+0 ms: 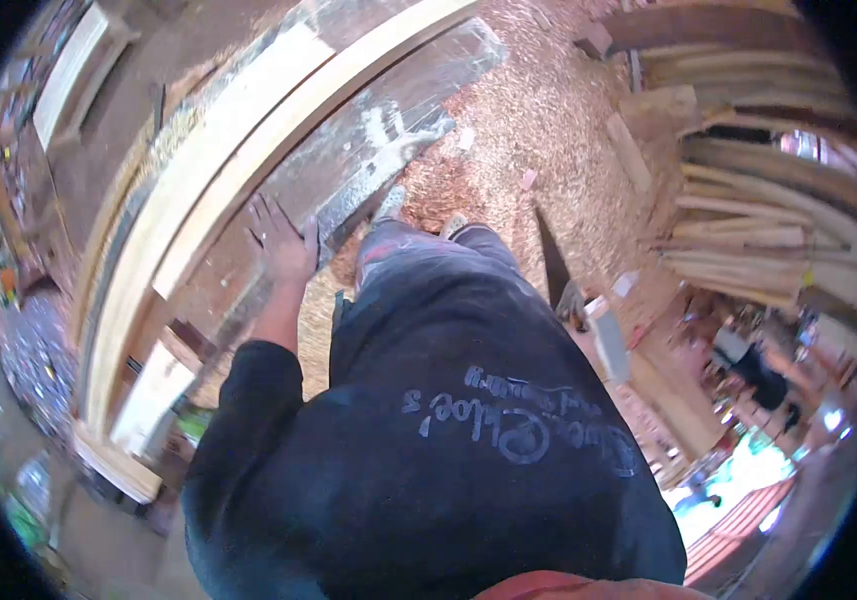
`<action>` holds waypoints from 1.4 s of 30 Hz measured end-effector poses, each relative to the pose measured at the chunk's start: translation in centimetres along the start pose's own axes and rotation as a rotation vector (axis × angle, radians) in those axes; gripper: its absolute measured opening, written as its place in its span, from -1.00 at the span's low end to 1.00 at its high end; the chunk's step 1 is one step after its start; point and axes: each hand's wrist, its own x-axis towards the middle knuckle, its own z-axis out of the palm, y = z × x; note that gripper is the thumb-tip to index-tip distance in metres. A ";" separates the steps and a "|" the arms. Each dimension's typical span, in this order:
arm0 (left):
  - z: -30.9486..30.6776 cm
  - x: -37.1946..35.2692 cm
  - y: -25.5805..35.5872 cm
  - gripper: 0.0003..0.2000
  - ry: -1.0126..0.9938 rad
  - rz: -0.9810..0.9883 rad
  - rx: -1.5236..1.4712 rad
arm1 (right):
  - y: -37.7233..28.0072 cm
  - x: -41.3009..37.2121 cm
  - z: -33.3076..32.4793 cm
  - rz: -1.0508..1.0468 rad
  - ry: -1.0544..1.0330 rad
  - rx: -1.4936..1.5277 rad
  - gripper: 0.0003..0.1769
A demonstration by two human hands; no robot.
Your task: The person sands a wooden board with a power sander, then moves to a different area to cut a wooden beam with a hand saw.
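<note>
Left hand (283,245): fingers spread wide, palm down, holding nothing. It lay on or just above the dark bench (378,140), contact uncertain, just beside the long pale planks (238,150). Right hand: out of view. Progress, as judged: planks lay lengthwise along the bench and wood shavings (538,110) covered the floor thickly, so much cutting seemed done; no plank was gripped yet.

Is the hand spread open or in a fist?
Spread open: the left hand lies flat, splayed wide, palm down on the workbench beside long pale boards.
</note>
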 end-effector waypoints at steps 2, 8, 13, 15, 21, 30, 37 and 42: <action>1.6 1.3 3.9 0.04 0.134 -0.073 0.030 | -0.1 1.9 -2.2 -0.049 0.020 -0.155 -0.60; 2.2 7.4 17.9 0.06 -0.002 -0.195 0.054 | -0.5 9.4 -7.1 -0.151 0.075 -0.391 -0.51; 4.7 13.2 29.2 0.09 0.048 -0.238 -0.044 | -2.7 18.9 -11.1 -0.144 0.056 -0.311 -0.46; 5.5 15.7 33.8 0.09 0.093 -0.243 -0.057 | -2.8 22.2 -12.6 -0.081 0.007 -0.192 -0.46; 9.2 21.1 43.7 0.07 0.144 -0.266 -0.063 | -3.6 24.6 -12.8 -0.121 0.019 -0.111 -0.38; 6.7 22.9 46.0 -0.08 -0.213 0.223 0.026 | -8.1 15.7 -3.3 0.067 -0.077 -0.092 -0.47; 5.3 25.5 47.2 -0.78 -0.422 0.743 -0.649 | -10.3 12.1 0.2 -0.575 0.020 0.063 -0.52; -5.2 28.1 41.6 -0.59 0.038 0.641 -0.450 | -18.3 8.3 0.1 -0.157 -0.266 0.296 -0.61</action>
